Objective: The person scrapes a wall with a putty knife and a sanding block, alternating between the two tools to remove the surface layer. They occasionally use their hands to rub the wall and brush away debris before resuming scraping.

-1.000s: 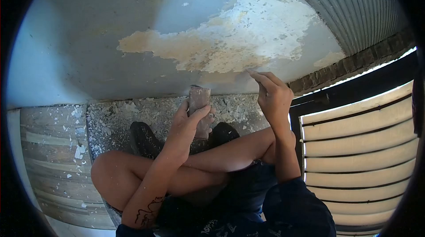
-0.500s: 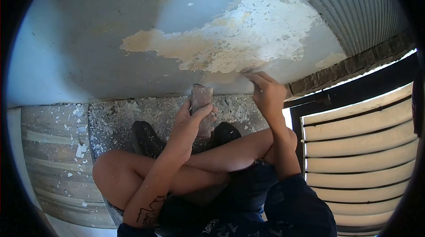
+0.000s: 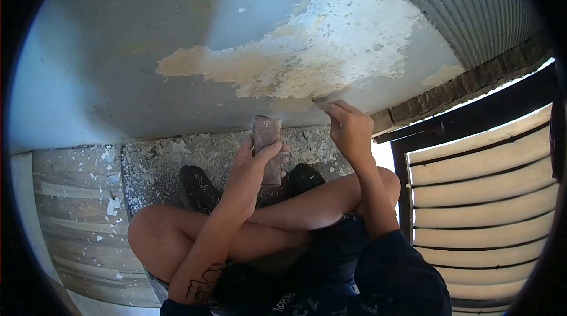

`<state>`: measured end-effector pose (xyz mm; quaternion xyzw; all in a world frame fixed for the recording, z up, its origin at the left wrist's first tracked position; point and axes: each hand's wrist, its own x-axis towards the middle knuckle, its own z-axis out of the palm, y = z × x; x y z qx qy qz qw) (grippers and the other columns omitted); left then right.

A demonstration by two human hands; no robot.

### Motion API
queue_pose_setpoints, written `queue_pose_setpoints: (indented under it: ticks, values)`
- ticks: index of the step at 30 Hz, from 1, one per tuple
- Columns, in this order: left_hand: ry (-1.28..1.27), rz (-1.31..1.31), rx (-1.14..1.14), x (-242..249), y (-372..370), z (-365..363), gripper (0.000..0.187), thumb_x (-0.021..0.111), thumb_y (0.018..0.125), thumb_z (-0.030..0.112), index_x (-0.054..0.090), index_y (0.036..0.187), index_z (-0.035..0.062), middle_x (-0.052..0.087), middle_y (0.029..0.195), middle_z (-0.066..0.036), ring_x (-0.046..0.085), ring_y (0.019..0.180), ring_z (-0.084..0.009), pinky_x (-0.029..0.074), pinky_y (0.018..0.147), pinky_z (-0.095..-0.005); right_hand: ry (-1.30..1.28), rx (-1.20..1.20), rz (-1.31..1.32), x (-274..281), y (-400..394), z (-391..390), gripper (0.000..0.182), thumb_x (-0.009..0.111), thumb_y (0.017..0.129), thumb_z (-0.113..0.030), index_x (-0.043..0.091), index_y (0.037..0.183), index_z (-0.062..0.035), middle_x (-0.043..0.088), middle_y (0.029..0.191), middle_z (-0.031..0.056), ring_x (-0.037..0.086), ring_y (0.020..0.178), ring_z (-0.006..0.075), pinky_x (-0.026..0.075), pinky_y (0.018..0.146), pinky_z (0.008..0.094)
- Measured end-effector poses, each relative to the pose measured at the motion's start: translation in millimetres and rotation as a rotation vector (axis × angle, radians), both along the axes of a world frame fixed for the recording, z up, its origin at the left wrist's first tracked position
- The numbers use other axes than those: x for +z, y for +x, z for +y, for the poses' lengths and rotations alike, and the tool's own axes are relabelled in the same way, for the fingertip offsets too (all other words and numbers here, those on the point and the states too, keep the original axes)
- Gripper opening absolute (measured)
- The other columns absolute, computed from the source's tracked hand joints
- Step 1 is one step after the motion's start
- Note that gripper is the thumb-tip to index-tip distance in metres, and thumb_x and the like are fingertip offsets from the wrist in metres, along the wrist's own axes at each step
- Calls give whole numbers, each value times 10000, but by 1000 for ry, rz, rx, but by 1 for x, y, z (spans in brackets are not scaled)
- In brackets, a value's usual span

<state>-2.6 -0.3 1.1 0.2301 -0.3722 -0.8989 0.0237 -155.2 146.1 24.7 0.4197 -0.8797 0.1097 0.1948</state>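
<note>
Left hand wrapped around a flat brown scraper, blade end up, held just short of the wall. Right hand with fingertips pinched at the lower edge of the peeled patch, whether gripping a flake too small to tell. Likely to break brittle paint off short, or send chips down onto bare knees. Scraper between the two hands, below the patch, above the flake-strewn ledge and dark shoes.
</note>
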Motion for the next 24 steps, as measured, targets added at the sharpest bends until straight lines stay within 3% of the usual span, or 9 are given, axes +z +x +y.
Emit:
queue_pose_setpoints:
  ticks: [3,6,9,12,16,19,21,24]
  values:
    - [-3,-37,-10,-2,0,0,302,581,866,218,483,1115,79,618,944,-42,569,789,-103,483,632,-261,-236,53,11,10,3,2,300,555,688,30,667,908,-142,646,883,14,634,733,227,499,594,338]
    - [-38,0,-15,-7,-1,1,307,578,867,220,483,1124,82,619,948,-39,572,797,-99,479,627,-252,-64,44,-32,5,2,-1,318,560,678,32,666,924,-138,649,907,18,635,746,225,506,611,338]
    - [-26,-19,-18,-5,-2,2,319,574,868,222,479,1139,82,619,948,-38,578,816,-101,477,621,-249,-188,61,11,16,4,2,316,561,671,29,663,922,-134,649,907,22,633,753,226,506,623,344]
    - [-39,-35,-31,-8,0,4,328,571,869,222,474,1149,81,620,957,-44,584,833,-109,481,621,-254,-57,47,-46,-1,-1,0,328,563,661,34,662,925,-132,651,907,26,633,752,231,506,622,347]
    - [-35,-39,-20,-9,-4,2,339,570,871,219,462,1163,82,618,983,-58,588,841,-124,493,647,-267,-108,21,-59,-3,4,1,309,559,660,32,662,902,-130,650,894,26,632,748,239,505,619,357]
    - [-19,-63,-28,-12,-4,4,336,567,874,203,463,1172,88,608,980,-55,581,845,-132,496,667,-286,-209,29,17,-2,1,2,321,587,684,28,679,937,-147,652,848,27,625,694,237,482,559,332]
    - [-28,-76,-38,-10,-6,4,327,562,878,190,468,1176,94,599,968,-48,573,844,-135,494,676,-302,-77,26,-34,-9,0,-1,319,585,688,24,680,938,-150,654,864,30,626,695,239,484,561,331]
    - [-19,-81,-33,-9,-4,3,338,566,877,190,463,1184,94,593,980,-52,572,843,-136,497,680,-301,-284,62,-10,13,4,3,309,579,693,17,679,934,-149,656,886,31,627,701,248,491,566,330]
